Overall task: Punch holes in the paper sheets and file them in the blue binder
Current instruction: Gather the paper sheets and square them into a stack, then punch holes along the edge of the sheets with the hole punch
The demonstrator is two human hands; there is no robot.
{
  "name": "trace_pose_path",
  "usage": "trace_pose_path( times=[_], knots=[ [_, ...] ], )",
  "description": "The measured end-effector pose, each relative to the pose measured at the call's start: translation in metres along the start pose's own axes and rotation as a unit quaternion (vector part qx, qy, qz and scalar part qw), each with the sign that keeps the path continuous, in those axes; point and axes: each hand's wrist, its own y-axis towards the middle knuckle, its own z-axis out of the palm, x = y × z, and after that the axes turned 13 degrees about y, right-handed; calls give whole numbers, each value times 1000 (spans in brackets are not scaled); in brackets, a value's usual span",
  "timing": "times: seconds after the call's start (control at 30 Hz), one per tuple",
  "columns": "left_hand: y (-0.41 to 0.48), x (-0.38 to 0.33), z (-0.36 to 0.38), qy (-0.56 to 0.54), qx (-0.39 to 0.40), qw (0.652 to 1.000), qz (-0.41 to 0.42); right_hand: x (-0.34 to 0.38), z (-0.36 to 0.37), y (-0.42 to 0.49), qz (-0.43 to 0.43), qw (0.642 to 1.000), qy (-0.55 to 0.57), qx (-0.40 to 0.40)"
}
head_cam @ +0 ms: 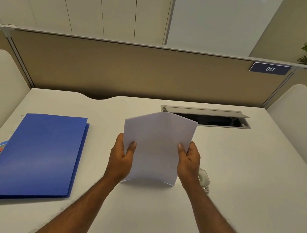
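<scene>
Paper sheets (156, 147) upright on desk (237, 193); left hand (122, 157) and right hand (188, 161) clamp their side edges; blue binder (37, 155) closed, left of them.

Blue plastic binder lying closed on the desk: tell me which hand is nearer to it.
Left. The left hand holds the white paper sheets by their left edge, just right of the blue plastic binder; the right hand holds the sheets' far edge, farther away.

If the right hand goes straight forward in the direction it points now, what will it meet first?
Probably the open cable tray at the back of the desk. The right hand, holding the paper sheets, points up and away; nothing else shows on that line, though depth is unclear.
</scene>
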Motion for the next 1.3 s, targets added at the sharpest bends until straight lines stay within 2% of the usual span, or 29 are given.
trace_pose_path(
  times=[0.13,0.43,0.53,0.63,0.73,0.87,0.93,1.03,1.3],
  knots=[
    [-7,0,2,-9,-26,1000,15,-7,-4,-3,2,1000,12,-7],
    [-12,19,1,44,7,998,-51,-33,-26,-15,25,998,-63,3],
    [-15,31,1,42,29,993,-111,-41,-37,-16,108,992,-65,-2],
    [-25,46,7,48,27,983,-174,-60,-52,-28,206,976,-68,29],
    [-34,57,12,9,40,970,-238,-70,-64,-43,218,971,-90,44],
    [-49,70,22,-89,99,936,-325,-77,-77,-50,221,970,-101,27],
    [-58,77,31,-63,118,936,-326,-82,-83,-50,225,967,-120,29],
    [-65,79,45,-1,101,947,-305,-85,-94,-50,241,961,-132,35],
    [-57,72,72,12,78,954,-288,-90,-134,-55,270,942,-202,0]
  ],
)
